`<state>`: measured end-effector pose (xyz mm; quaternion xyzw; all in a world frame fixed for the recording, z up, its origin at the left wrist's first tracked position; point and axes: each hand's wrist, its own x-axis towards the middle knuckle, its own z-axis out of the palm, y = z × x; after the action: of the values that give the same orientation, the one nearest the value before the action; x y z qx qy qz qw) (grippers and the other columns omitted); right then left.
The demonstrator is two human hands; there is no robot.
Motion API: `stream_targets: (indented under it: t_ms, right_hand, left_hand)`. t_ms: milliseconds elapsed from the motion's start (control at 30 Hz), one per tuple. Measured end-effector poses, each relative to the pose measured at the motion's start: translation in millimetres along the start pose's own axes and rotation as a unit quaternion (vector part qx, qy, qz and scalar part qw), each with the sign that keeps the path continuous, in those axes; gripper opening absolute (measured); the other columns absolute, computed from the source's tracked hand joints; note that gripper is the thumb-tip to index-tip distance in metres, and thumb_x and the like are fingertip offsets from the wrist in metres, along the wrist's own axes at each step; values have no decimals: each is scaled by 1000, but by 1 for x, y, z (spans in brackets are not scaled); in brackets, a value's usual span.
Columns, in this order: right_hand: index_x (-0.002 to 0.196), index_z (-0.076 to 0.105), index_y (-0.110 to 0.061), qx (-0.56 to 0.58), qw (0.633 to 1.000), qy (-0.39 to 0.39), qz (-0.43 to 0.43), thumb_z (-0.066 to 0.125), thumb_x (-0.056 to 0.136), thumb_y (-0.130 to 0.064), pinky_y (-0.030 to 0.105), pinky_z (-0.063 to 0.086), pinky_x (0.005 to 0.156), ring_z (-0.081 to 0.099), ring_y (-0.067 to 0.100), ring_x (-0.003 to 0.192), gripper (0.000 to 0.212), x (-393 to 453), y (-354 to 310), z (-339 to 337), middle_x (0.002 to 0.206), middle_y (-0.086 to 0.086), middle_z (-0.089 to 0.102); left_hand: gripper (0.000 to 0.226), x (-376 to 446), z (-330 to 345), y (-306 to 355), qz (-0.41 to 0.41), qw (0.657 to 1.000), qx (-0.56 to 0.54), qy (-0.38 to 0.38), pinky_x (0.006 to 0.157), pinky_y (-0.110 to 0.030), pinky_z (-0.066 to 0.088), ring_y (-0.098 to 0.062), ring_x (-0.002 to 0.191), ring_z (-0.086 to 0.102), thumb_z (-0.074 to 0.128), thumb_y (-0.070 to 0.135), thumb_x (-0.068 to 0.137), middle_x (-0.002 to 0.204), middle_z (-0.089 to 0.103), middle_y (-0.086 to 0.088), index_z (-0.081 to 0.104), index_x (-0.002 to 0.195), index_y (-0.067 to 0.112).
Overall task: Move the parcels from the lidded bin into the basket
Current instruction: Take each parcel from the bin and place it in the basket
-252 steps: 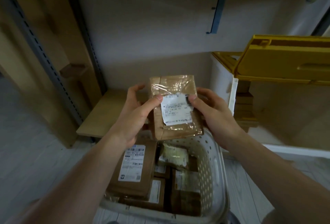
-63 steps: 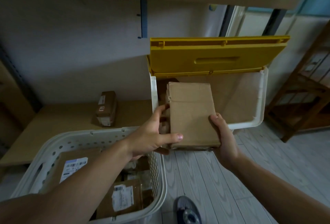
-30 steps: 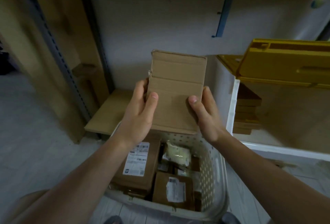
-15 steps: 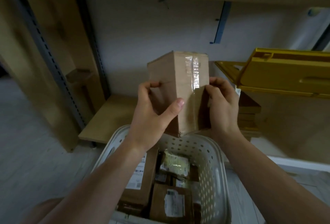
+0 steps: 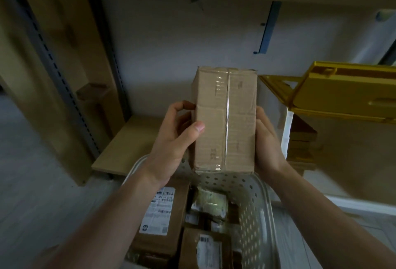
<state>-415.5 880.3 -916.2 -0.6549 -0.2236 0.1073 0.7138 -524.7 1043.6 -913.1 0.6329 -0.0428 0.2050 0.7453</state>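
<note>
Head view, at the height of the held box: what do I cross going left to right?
Shelf upright → left hand → box → right hand → bin wall → parcels stacked in the bin → yellow lid.

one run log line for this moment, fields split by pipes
stage: carry | held: taped cardboard parcel, left hand and right hand | position: above basket | bin lid: open
</note>
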Motion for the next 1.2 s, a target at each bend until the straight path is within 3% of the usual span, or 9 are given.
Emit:
stream_targets:
  t_ms: [133,233,333,500,600,700,767,1033,1200]
  right_hand:
    - [114,59,-28,8,1000,2,4,50,88,-37,60,53,98,69,23,106,29,6,2,0,109,-3,70]
    - [138,44,-27,8,1000,-3,15,51,95,-35,55,55,97,71,16,100,45,8,6,0,99,-13,73]
    - [150,33,-30,35,998,-1,50,54,98,-34,51,57,94,72,21,102,57,10,9,-2,110,1,73]
    - [128,56,-19,-9,996,84,-4,72,92,-28,40,61,83,73,17,99,40,14,5,-1,111,1,74]
    - [114,59,-16,-32,994,97,-38,72,94,-25,42,61,83,73,19,96,25,14,3,2,104,3,74]
    - [104,60,-18,-68,986,118,-97,58,102,-26,41,57,79,69,23,94,9,13,5,4,100,4,72]
    - [99,60,-23,-79,982,124,-120,50,102,-23,36,51,74,66,18,88,11,12,5,4,97,2,71]
    - [96,63,-21,-92,984,103,-109,49,105,-10,25,47,66,63,12,79,20,8,-2,3,91,0,71]
    - [115,58,-26,-45,998,-6,-37,49,95,-52,41,58,82,69,22,101,34,2,-3,0,108,1,69]
  left_hand:
    - [43,5,-1,-6,1,1000,1,23,82,-32,58,-20,106,70,67,37,80,110,73,2,52,118,24]
    - [40,6,-1,-9,-3,999,10,33,84,-33,58,-22,108,70,68,35,84,113,73,-1,54,120,25]
    - [28,7,1,-8,2,996,53,71,79,-28,59,-14,105,71,65,30,96,109,75,9,54,121,30]
    - [35,9,-6,-9,70,966,187,162,92,-27,57,-4,109,67,62,7,97,112,70,11,53,120,31]
    - [15,9,-11,-14,70,958,226,163,89,-37,59,-10,103,69,65,22,97,108,70,6,58,109,28]
    - [53,4,-11,-14,40,982,146,117,86,-31,58,-16,109,69,74,54,79,116,71,1,53,116,23]
    - [67,4,-9,-13,25,987,128,97,89,-28,58,-14,114,68,79,57,71,120,71,4,49,119,22]
    - [59,5,-9,-15,4,988,104,110,87,-28,59,-17,113,70,74,46,75,120,71,2,48,124,23]
    - [88,9,-6,-17,-1,988,-9,154,84,-38,60,-22,109,72,66,23,81,118,72,-1,19,152,41]
